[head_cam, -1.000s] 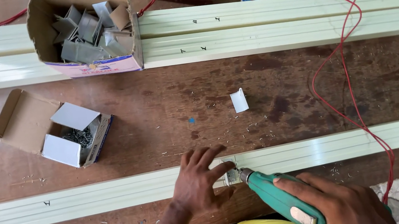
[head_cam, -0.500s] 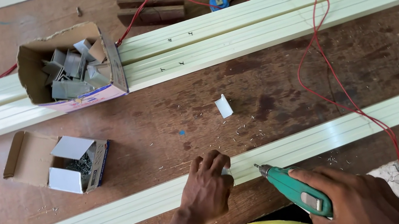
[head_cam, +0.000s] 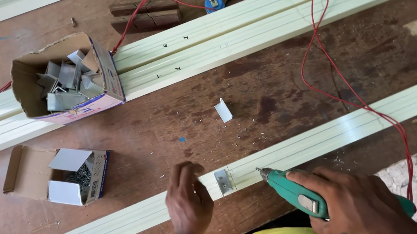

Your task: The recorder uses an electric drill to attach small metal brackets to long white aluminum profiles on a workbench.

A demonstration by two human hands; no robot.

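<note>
My right hand [head_cam: 358, 205] grips a green electric screwdriver [head_cam: 296, 195] whose tip points at the near pale green profile strip [head_cam: 337, 131]. A small metal angle bracket [head_cam: 224, 181] sits on that strip just left of the tip. My left hand [head_cam: 188, 203] hovers over the strip left of the bracket, fingers loosely spread, holding nothing. A red cable [head_cam: 325, 65] runs from the tool across the brown table.
A cardboard box of metal brackets [head_cam: 68, 82] rests on the far profile strips [head_cam: 272, 23]. A small open box of screws [head_cam: 67, 176] lies at the left. A loose white bracket [head_cam: 223, 110] lies mid-table. Wooden blocks [head_cam: 144, 14] sit at the back.
My left hand has lifted off the bracket and drawn back to the left, uncovering it. The screwdriver tip has pulled slightly away to the right of the bracket. The view shifted.
</note>
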